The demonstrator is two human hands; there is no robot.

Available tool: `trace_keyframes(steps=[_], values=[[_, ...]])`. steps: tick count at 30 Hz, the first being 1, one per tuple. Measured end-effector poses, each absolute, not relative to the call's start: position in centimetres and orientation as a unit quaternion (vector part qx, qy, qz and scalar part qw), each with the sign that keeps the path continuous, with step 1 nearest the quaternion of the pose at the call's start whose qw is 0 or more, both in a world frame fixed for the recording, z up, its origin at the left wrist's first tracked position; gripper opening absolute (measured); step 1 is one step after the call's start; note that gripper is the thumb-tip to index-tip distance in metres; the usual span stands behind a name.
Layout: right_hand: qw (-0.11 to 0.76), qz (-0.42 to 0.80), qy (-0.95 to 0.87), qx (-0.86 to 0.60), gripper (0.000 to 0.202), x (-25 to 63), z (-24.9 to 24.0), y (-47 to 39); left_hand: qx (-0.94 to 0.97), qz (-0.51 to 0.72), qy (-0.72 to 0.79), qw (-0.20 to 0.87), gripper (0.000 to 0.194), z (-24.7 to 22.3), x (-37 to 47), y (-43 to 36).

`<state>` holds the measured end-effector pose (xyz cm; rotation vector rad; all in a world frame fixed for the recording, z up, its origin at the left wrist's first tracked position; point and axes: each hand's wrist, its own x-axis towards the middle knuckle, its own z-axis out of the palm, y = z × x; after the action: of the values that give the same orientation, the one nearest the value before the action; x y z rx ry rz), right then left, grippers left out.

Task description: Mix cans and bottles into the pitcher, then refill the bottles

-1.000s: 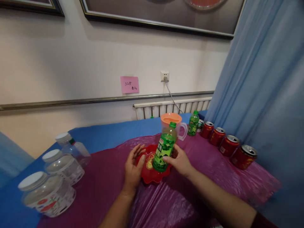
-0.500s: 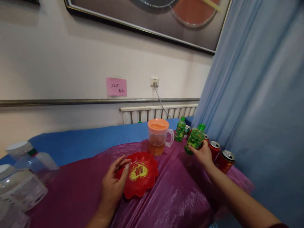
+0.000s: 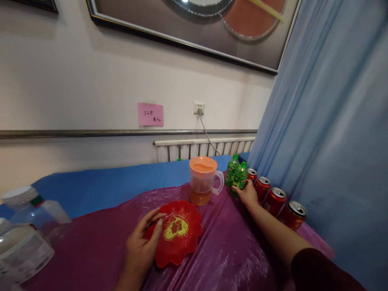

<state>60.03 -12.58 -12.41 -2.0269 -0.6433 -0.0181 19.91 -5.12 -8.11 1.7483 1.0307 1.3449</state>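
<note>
The green bottle is now upright just beside the second green bottle, and in our view it partly covers this one. We cannot tell if the two touch, or if the held bottle rests on the bench. The right hand has the fingers closed around its lower part. Half a second ago it was nearer to us, in front of the red cans, and one second ago above the red plate. So we judge that the carrying is almost finished, but the release is not yet made.

The left hand stays half open at the plate's left edge, holding nothing that we can see; contact is uncertain. Between the hands stands the lidded jug. Four red cans are visible again, while the clear jars remain at the far left.
</note>
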Motion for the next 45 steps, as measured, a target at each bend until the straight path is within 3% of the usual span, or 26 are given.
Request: trace_keyframes(steps=[10, 16, 20, 25, 29, 34, 38, 42, 45], values=[[0.529, -0.043, -0.31, -0.788, 0.049, 58.0, -11.2, -14.7, 0.676, 0.511, 0.396, 0.354, 0.044, -8.6, 19.8, -4.8], [0.541, 0.017, -0.484, -0.688, 0.026, 46.6, -9.7, -21.3, 0.644, 0.563, 0.387, 0.345, 0.044, -8.2, 20.1, -5.1], [0.379, 0.119, -0.798, -0.453, 0.036, 37.4, -9.5, -23.7, 0.607, 0.613, 0.383, 0.331, 0.04, -7.3, 20.1, -5.7], [0.188, 0.091, -0.922, -0.327, 0.041, 31.0, -11.7, -22.6, 0.586, 0.666, 0.349, 0.304, 0.036, -5.3, 19.7, -6.1], [0.147, 0.101, -0.925, -0.335, 0.051, 29.3, -12.7, -22.6, 0.585, 0.675, 0.333, 0.302, 0.033, -3.8, 19.0, -6.7], [0.163, 0.164, -0.901, -0.367, 0.055, 29.2, -12.1, -24.0, 0.611, 0.644, 0.352, 0.296, 0.032, -3.7, 17.1, -9.5], [0.189, 0.206, -0.891, -0.358, 0.057, 30.0, -10.6, -24.9, 0.65, 0.62, 0.412, 0.152, 0.036, -5.1, 12.8, -12.4], [0.254, 0.177, -0.881, -0.359, 0.044, 31.2, -9.0, -25.7, 0.585, 0.645, 0.484, -0.08, 0.072, -5.5, 6.4, -13.0], [0.317, 0.148, -0.865, -0.361, 0.033, 32.2, -8.6, -26.2, 0.51, 0.621, 0.585, -0.113, 0.091, -5.0, 2.2, -11.8]])
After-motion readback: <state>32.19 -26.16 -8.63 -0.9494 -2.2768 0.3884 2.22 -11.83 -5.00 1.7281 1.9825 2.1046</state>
